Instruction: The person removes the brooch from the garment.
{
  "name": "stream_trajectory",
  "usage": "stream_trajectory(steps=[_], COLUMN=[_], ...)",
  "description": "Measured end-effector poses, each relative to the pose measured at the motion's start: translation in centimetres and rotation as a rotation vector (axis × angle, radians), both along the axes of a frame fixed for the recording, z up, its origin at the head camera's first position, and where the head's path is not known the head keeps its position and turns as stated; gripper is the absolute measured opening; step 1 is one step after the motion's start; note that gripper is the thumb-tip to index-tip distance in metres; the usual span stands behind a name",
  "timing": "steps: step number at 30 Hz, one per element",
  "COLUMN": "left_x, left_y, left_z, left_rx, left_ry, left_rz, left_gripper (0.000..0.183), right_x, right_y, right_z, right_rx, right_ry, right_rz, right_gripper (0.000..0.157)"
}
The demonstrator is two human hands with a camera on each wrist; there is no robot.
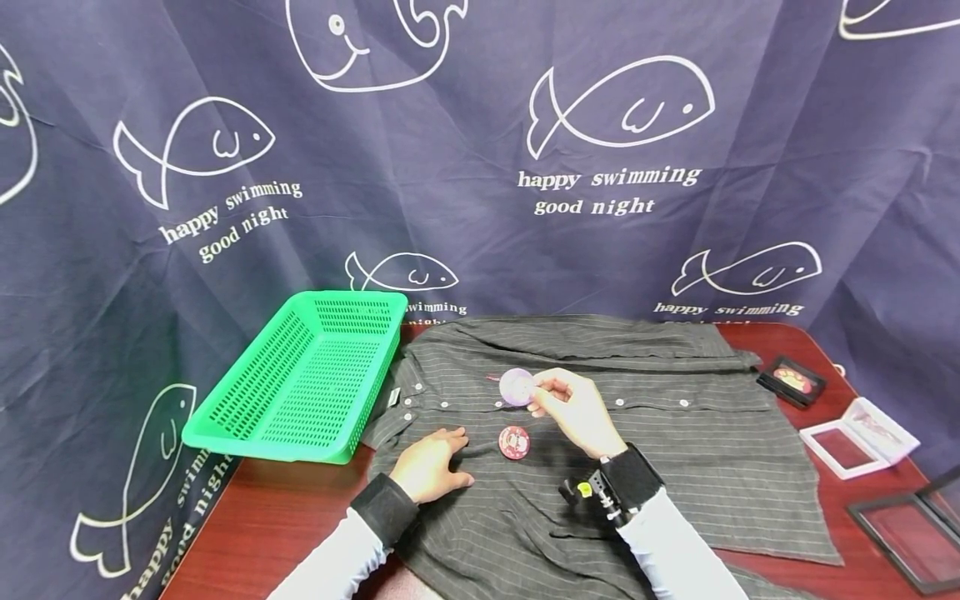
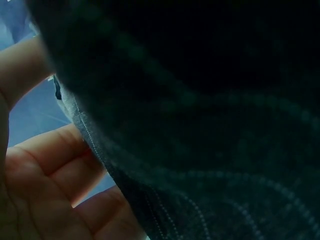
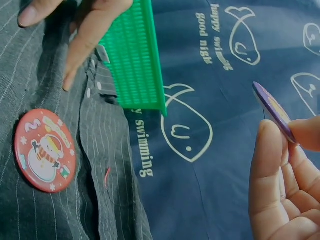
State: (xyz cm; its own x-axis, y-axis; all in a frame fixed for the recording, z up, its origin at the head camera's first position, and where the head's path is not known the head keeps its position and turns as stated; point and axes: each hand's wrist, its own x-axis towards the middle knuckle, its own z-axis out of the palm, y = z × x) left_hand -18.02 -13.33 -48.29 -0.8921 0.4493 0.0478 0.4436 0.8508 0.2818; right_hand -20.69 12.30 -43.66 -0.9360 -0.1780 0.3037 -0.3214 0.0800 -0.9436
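Observation:
A dark pinstriped shirt (image 1: 697,467) lies spread over the table, its row of white buttons running across. My right hand (image 1: 573,410) pinches a purple round badge (image 1: 517,387) by its edge, above the button strip. The right wrist view shows this badge edge-on between thumb and fingertips. On the shirt below it sits a red snowman badge (image 3: 45,150). My left hand (image 1: 431,464) rests on the shirt left of the red badge, thumb and fingers apart. In the left wrist view, cloth hides the fingertips.
A green plastic basket (image 1: 341,454) stands at the left, overlapping the collar side. On the right are a black case (image 1: 792,381) with a badge on it, a white hinged frame (image 1: 843,447) and a dark hinged frame (image 1: 911,542). A fish-print curtain (image 1: 465,183) hangs behind the table.

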Motion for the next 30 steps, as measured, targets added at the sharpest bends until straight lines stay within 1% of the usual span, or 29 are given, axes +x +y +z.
stream_trajectory(steps=[7, 14, 20, 25, 28, 30], left_x=[-0.1, -0.2, -0.4, -0.6, -0.6, -0.6], left_y=[0.0, -0.2, -0.3, -0.2, 0.0, 0.1], left_z=[-0.2, -0.2, 0.0, 0.1, 0.2, 0.3], left_rx=[0.001, 0.010, 0.050, 0.087, 0.141, 0.173], left_ry=[0.004, -0.002, -0.044, -0.047, -0.051, -0.047], left_rz=[0.003, -0.003, -0.010, -0.017, -0.002, 0.020], left_gripper=[0.060, 0.059, 0.058, 0.056, 0.054, 0.054], right_x=[-0.2, -0.2, -0.1, 0.0, 0.1, 0.2], right_y=[0.9, 1.4, 1.9, 2.2, 2.3, 2.4], right_z=[-0.1, -0.2, -0.2, 0.0, 0.2, 0.3], right_rx=[-0.041, -0.035, -0.041, -0.050, -0.052, -0.053], right_ry=[-0.007, 0.003, 0.003, 0.008, 0.010, 0.011], right_rz=[-0.025, -0.055, -0.058, -0.064, -0.065, -0.067], right_gripper=[0.018, 0.017, 0.018, 0.019, 0.019, 0.018])
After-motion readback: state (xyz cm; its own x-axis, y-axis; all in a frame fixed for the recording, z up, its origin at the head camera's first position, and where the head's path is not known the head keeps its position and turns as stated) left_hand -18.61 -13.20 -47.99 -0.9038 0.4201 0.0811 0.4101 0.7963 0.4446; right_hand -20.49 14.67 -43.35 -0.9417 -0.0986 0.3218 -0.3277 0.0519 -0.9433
